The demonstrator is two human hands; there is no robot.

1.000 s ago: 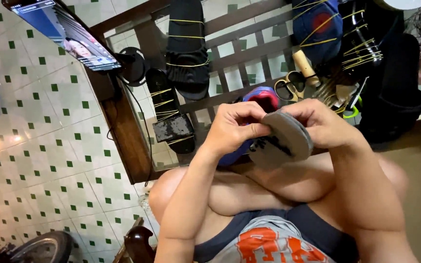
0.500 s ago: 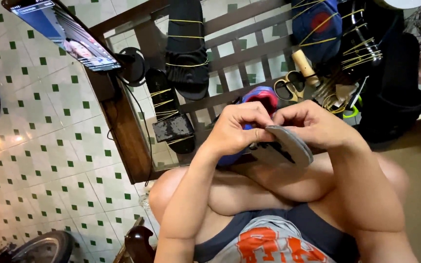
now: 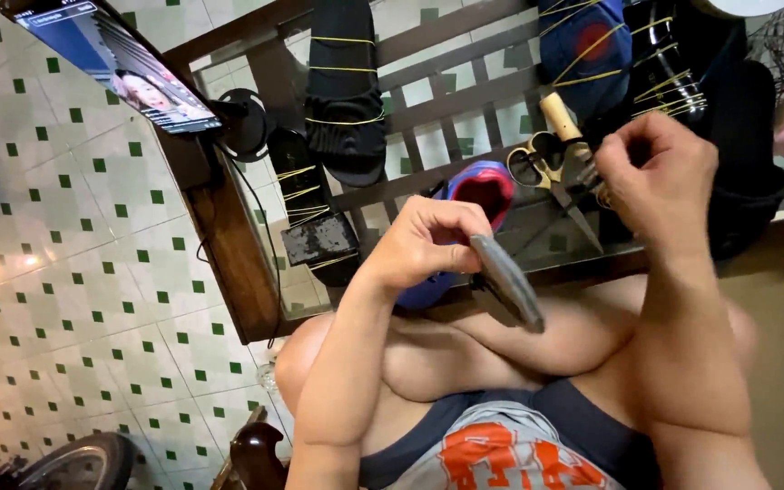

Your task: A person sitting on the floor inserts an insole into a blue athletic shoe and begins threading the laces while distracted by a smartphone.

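**Grey sole held edge-on over the lap, other hand up at the tools**

The grey shoe sole [image 3: 507, 281] sits in the left hand [image 3: 428, 245], whose fingers are curled closed around its upper end. It is turned edge-on and slants down to the right, hanging above the person's folded bare legs [image 3: 465, 349], just in front of the near edge of the wooden slatted rack [image 3: 428, 100].

The right hand [image 3: 660, 177] is raised apart from the sole, over the right part of the rack. Its fingers are bent and pinched together; whether something thin is between them cannot be told. It partly covers the tools lying there.

Just beside that hand lie scissors [image 3: 546, 168] with yellowish handles, and a tool with a pale wooden handle [image 3: 560, 116] slanting above them. Behind the left hand a blue and red shoe [image 3: 478, 195] rests on the rack, its lower part hidden by the wrist.

Farther back on the slats, a black slide sandal [image 3: 345, 86] is bound with yellow rubber bands, and a blue shoe [image 3: 584, 45] near the far right corner is bound the same way. A dark flat block [image 3: 319, 240] lies near the rack's left edge, where a phone [image 3: 115, 63] on a stand shows a lit screen. Green-and-white floor tiles [image 3: 74, 299] spread to the left, with a wheel [image 3: 74, 463] at the bottom corner.
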